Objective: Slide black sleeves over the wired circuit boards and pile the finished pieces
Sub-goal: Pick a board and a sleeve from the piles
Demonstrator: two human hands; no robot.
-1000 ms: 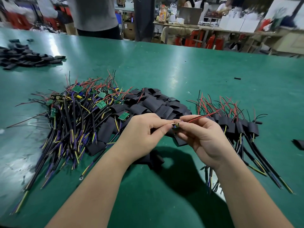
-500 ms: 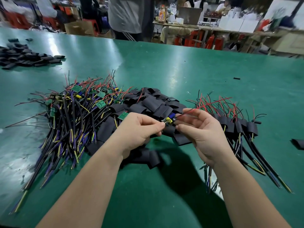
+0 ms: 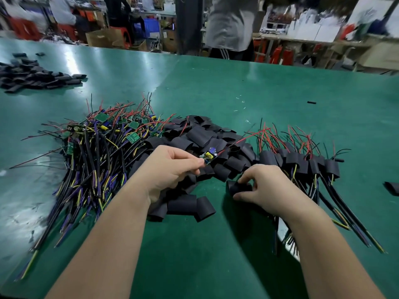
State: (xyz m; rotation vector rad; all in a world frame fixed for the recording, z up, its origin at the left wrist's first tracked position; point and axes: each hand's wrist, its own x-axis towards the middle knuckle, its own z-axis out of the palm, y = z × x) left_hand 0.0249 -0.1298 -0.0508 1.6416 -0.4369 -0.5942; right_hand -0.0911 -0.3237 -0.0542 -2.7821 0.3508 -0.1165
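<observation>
Green counter (image 3: pixel 237 87) stretches open to its far edge, workshop clutter beyond.
Loose sleeves (image 3: pixel 200 134) lie between the wired boards (image 3: pixel 103 147) and the finished pile (image 3: pixel 302 165); the left hand (image 3: pixel 170 171) pinches a circuit board (image 3: pixel 209 155), while the right hand (image 3: pixel 265 188), apart from it, curls round one sleeve (image 3: pixel 238 187) on the counter.

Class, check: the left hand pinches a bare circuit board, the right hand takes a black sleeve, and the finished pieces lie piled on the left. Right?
Wrong side: in the head view the finished pieces lie piled on the right. The left hand pinches the circuit board, and the right hand takes a black sleeve.
</observation>
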